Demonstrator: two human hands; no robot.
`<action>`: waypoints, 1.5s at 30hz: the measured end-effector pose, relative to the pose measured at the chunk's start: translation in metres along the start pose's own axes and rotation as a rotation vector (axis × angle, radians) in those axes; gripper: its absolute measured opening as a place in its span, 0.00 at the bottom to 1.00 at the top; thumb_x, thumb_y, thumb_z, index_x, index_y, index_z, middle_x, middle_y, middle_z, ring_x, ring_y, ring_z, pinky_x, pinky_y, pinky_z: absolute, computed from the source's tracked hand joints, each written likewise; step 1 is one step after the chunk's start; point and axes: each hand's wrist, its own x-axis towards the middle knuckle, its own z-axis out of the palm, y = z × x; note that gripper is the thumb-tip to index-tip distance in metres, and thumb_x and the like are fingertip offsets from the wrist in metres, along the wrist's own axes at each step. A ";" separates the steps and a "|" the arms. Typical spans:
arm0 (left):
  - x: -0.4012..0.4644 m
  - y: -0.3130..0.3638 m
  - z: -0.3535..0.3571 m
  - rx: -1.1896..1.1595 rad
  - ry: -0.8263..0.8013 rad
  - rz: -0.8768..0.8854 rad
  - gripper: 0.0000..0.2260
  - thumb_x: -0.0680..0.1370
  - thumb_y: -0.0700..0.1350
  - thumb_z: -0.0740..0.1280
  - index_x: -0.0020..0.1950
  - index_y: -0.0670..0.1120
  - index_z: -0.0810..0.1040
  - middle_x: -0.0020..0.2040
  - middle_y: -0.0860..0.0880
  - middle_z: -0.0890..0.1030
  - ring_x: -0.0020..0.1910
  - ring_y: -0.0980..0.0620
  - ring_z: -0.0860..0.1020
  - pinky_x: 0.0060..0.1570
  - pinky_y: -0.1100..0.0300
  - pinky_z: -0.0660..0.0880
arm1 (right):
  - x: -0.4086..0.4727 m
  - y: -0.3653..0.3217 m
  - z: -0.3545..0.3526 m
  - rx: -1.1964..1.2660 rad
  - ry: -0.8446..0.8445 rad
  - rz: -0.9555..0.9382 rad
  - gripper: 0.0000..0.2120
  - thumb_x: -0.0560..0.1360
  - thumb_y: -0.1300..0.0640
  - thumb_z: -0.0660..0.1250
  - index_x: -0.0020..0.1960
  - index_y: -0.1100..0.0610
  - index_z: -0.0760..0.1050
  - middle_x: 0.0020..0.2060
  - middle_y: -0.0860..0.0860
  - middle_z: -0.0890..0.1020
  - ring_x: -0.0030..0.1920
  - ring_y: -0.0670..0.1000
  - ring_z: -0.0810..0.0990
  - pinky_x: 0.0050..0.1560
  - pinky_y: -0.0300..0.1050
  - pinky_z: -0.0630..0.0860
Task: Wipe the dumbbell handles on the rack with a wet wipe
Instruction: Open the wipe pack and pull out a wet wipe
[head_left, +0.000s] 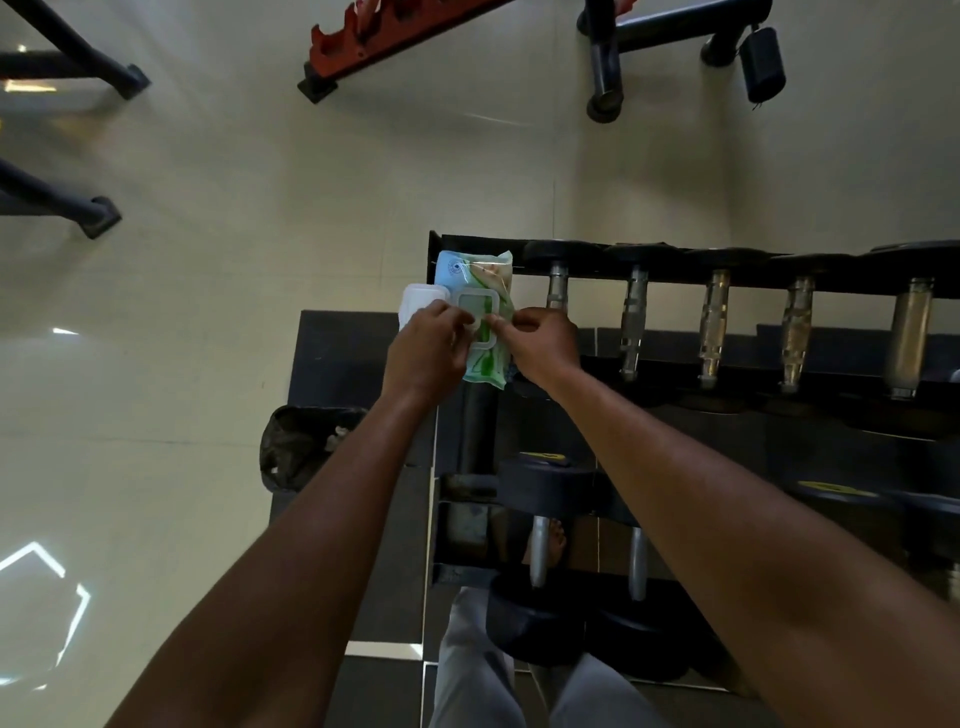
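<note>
Dumbbell rack (727, 332) extends to the right of the hands and below them. Upper-tier dumbbell handles (714, 325) lie side by side, long axes running away from the person, ends toward the far rail. Wipes pack (485, 312) rests on the rack's left end, between both hands, long axis also pointing away; its white lid (418, 306) is flipped open to the left. Left hand (428, 348) pinches at the pack's opening. Right hand (543, 345) grips the pack's right edge, fingers curled. Dark bin (301, 447) sits below the left hand.
</note>
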 end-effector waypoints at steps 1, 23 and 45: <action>0.001 0.000 0.002 -0.021 -0.009 -0.008 0.11 0.84 0.48 0.70 0.63 0.45 0.83 0.60 0.48 0.81 0.53 0.49 0.82 0.47 0.51 0.82 | 0.000 0.001 0.000 0.000 0.002 -0.003 0.15 0.79 0.45 0.75 0.57 0.56 0.84 0.48 0.47 0.87 0.45 0.44 0.87 0.40 0.37 0.82; 0.033 0.009 -0.003 0.101 -0.277 -0.019 0.10 0.79 0.35 0.71 0.59 0.38 0.76 0.61 0.43 0.72 0.47 0.45 0.77 0.48 0.52 0.77 | -0.001 0.003 0.003 -0.018 0.020 -0.021 0.12 0.80 0.45 0.74 0.55 0.52 0.84 0.45 0.46 0.88 0.41 0.41 0.87 0.39 0.38 0.83; 0.020 -0.002 -0.014 -0.563 -0.153 -0.281 0.10 0.81 0.47 0.75 0.57 0.43 0.79 0.53 0.46 0.83 0.51 0.48 0.85 0.47 0.54 0.85 | -0.003 -0.002 0.007 -0.064 0.036 -0.006 0.15 0.78 0.42 0.75 0.54 0.53 0.83 0.44 0.47 0.87 0.41 0.42 0.87 0.35 0.36 0.80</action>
